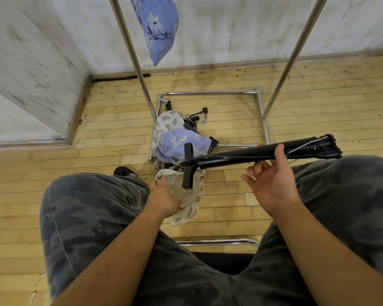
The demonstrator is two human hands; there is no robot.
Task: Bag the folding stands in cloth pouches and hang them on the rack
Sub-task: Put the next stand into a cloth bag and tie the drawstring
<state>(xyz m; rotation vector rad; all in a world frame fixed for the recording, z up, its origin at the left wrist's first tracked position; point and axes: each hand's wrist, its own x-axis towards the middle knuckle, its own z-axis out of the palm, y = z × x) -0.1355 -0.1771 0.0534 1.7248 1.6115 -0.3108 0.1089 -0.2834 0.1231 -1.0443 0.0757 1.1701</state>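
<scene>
My right hand [272, 180] holds a black folding stand [252, 152] roughly level above the floor, thumb over its tube and fingers curled beneath. The stand's clamp end points down into the mouth of a beige leaf-print pouch [191, 202]. My left hand [164, 196] grips that pouch at its rim, between my knees. A blue floral pouch [158, 25] hangs from the top of the chrome rack [131, 47]. On the floor inside the rack's base lie another blue floral pouch [175, 143], another beige leaf-print pouch [166, 123] and loose black stands [195, 120].
The rack's two chrome uprights rise at left and right [294, 51], with its base frame [210, 93] on the wooden floor. White walls meet in a corner at the left. I sit on a chair with a chrome front bar [217, 241].
</scene>
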